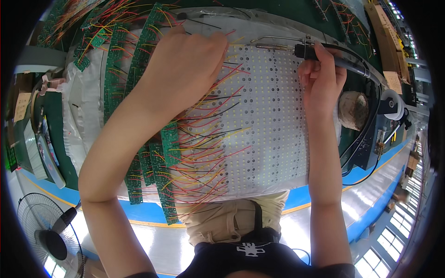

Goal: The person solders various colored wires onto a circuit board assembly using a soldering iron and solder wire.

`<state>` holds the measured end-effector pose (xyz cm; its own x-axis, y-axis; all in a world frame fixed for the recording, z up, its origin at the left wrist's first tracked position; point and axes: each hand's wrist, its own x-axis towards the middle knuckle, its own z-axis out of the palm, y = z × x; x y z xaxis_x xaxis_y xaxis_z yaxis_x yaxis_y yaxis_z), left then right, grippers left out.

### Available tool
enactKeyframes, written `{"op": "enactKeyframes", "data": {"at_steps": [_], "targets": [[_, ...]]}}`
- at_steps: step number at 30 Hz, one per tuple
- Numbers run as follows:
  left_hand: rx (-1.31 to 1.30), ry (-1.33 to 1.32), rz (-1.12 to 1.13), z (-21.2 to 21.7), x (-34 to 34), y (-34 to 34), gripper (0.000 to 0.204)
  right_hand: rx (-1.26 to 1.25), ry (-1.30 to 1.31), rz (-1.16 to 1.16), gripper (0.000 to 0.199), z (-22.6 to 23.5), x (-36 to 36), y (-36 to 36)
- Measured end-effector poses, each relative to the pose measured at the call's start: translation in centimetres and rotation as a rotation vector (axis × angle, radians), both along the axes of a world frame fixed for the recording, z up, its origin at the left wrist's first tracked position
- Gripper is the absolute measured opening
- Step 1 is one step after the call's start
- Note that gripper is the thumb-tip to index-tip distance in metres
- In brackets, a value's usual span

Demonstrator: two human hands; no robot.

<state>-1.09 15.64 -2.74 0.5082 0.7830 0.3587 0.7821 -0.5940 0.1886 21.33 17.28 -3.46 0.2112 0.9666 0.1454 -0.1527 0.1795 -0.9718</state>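
My right hand (323, 74) grips a soldering iron (320, 53) with a black handle; its metal tip points left over the sheet of LED boards (264, 111). A thin bent metal feed tube (278, 38) runs along the iron above its tip. My left hand (192, 60) is closed at the upper left edge of the LED sheet, its fingertips mostly hidden beneath it. Thin coloured wires (234, 41) poke out beside those fingers. Below it, green circuit boards (169, 143) lie with red, yellow and black wires (208, 134) fanning right across the LED rows.
A round tan block (353, 110) and a grey box (366, 150) with a white spool (393, 104) stand at the right. More wired boards (116, 69) lie at the left. A fan (51, 241) stands lower left. Cardboard (389, 41) lies at the far right.
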Motion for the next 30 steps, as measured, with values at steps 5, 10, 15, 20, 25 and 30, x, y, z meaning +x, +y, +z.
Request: {"op": "enactKeyframes", "data": {"at_steps": [5, 10, 15, 20, 25, 30], "targets": [[0.029, 0.004, -0.007, 0.07, -0.03, -0.08, 0.006, 0.009, 0.004, 0.008, 0.017, -0.09, -0.01, 0.05], [0.035, -0.008, -0.007, -0.14, 0.01, -0.06, 0.007, 0.015, 0.001, 0.017, 0.017, -0.13, -0.02, 0.02], [0.061, -0.013, -0.003, -0.22, 0.04, -0.05, 0.007, 0.005, -0.016, -0.002, 0.017, -0.03, -0.05, -0.02], [0.032, -0.008, 0.0, -0.23, 0.0, 0.08, 0.008, 0.022, -0.011, 0.002, 0.017, -0.17, -0.13, 0.08], [0.06, -0.001, 0.004, -0.4, 0.02, 0.18, 0.008, 0.028, -0.007, 0.008, 0.016, -0.31, 0.06, 0.14], [0.058, -0.015, 0.002, -0.31, -0.08, 0.06, 0.008, 0.033, -0.002, 0.018, 0.016, -0.28, -0.01, 0.15]]}}
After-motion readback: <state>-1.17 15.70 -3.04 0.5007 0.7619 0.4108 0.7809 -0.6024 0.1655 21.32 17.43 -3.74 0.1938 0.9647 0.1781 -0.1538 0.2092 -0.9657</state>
